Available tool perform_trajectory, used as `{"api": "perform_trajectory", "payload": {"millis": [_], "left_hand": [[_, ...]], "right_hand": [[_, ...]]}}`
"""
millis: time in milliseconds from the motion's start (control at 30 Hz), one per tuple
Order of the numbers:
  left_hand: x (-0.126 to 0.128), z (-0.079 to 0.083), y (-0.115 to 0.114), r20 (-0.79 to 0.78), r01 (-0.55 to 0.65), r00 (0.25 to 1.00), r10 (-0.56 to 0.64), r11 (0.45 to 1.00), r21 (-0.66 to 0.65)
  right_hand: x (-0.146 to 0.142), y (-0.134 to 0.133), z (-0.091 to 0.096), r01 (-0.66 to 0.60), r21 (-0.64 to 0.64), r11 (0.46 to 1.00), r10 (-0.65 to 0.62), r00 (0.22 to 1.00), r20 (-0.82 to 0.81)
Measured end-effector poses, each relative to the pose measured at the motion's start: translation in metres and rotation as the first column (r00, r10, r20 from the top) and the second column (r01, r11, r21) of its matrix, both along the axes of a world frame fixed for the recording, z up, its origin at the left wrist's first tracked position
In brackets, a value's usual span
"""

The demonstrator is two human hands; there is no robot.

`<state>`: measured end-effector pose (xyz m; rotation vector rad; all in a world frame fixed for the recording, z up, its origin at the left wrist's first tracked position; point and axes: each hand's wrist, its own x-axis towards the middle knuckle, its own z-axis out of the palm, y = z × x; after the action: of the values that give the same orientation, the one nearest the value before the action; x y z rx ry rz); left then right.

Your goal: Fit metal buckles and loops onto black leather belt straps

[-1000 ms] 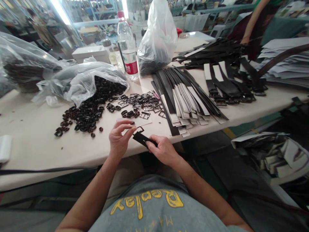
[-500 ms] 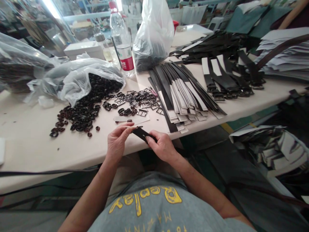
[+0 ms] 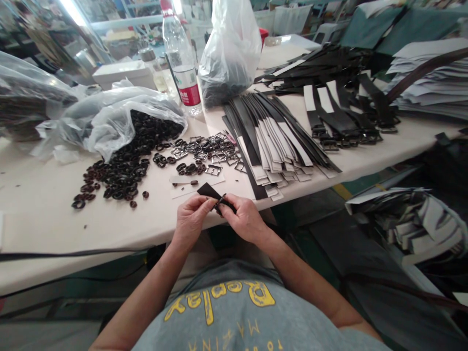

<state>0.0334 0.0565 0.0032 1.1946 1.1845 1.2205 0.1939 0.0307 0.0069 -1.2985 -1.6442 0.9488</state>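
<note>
My left hand (image 3: 192,219) and my right hand (image 3: 244,218) meet at the table's front edge, both pinched on a short black strap (image 3: 210,191) whose free end sticks up toward the table. A small buckle on the strap sits between my fingertips, mostly hidden. Just beyond my hands lie a pile of metal buckles (image 3: 210,151) and a spill of dark rings (image 3: 124,170) from a clear plastic bag (image 3: 109,122). A fanned row of black straps with white ends (image 3: 278,141) lies to the right.
A water bottle (image 3: 181,63) and a knotted plastic bag (image 3: 230,53) stand at the back. Finished straps with buckles (image 3: 347,122) lie far right, beside stacked paper (image 3: 431,83). Paper strips (image 3: 193,180) lie near my hands. Scraps fill a bin (image 3: 409,224) below the table.
My left hand has slid along the strap toward my right hand, so the two now touch. The buckle moved down the strap and the strap's free end now pokes up.
</note>
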Motion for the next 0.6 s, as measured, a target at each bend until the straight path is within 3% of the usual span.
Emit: {"api": "perform_trajectory", "payload": {"millis": [200, 367, 600], "left_hand": [[-0.008, -0.002, 0.008, 0.086, -0.038, 0.996, 0.038, 0.999, -0.008], [0.006, -0.008, -0.002, 0.166, 0.060, 0.985, -0.046, 0.995, -0.079], [0.018, -0.003, -0.004, 0.312, -0.054, 0.947, 0.077, 0.995, -0.083]], "right_hand": [[0.007, -0.003, 0.008, -0.059, -0.038, 0.998, 0.062, 0.995, 0.077], [0.000, -0.003, 0.004, -0.028, 0.010, 1.000, 0.029, 0.999, -0.014], [-0.003, -0.006, 0.000, -0.069, -0.042, 0.997, 0.061, 0.984, -0.169]]}}
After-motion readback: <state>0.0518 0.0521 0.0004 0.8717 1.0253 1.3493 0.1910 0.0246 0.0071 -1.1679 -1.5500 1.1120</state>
